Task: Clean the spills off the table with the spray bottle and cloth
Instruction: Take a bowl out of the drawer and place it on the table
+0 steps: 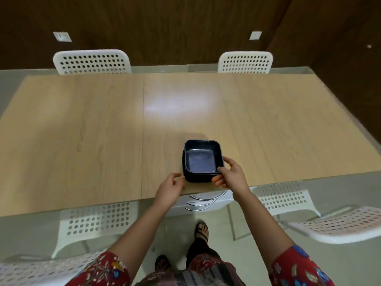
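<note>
Progress is judged to be nil: neither spray bottle nor cloth is to be seen anywhere, and no wet patch or wiped streak is shown on the table (82, 120). A dark blue square dish (201, 159), seemingly nested on a second one, is set close to the table's near edge, and this is what is being handled. Its near right corner is gripped by the right hand (233, 176), thumb over the rim and fingers curled against the side. Just left of the dish the left hand (169, 188) is held with fingers loosely curled on nothing; whether the dish is touched by it cannot be told. Faint marks (79, 141) are seen well left of the dish, but it cannot be decided whether they are spills. Everything is therefore judged left to do: the dish, being in the way, is likely to need clearing, then the tools fetched and the top sprayed and wiped. White perforated chairs (92, 61) are ranged beyond and nearer than the dish, and drawer handles (202, 201) are shown just below it.
</note>
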